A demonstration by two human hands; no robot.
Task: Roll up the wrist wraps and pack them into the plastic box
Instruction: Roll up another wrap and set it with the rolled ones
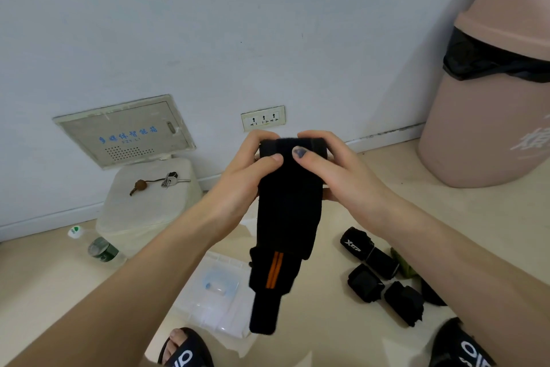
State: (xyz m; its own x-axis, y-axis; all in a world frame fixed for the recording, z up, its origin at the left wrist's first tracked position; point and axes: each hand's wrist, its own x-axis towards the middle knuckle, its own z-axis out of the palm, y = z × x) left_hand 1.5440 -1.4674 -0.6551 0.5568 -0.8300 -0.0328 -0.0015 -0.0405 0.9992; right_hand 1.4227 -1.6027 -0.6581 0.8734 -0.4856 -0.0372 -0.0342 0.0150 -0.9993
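- The left hand (242,171) and the right hand (327,167) both grip the top end of a long black fabric wrist wrap with two orange stripes (282,224), held up in the air in front of the wall.
- Each hand has its thumb pressed on the near face of the wrap and its fingers curled over the rolled top edge; the two thumbs lie just beside each other.
- Below the grip the wrap hangs straight down, its orange stripes low on the strip and a narrower black tab at the very bottom.
- Under the hanging end, on the floor, lies the clear plastic box (214,292); whether its lid is on I cannot tell.
- Down and to the right of the grip, several rolled black wrist wraps (381,274) lie close together on the floor.
- Left of the grip, a white block-shaped stool (148,203) carries a bunch of metal keys (166,180).
- Below that stool, a clear plastic bottle with a green label (95,244) lies on its side.
- Far right of the grip stands a tall pink plastic bin with a black liner (488,116).
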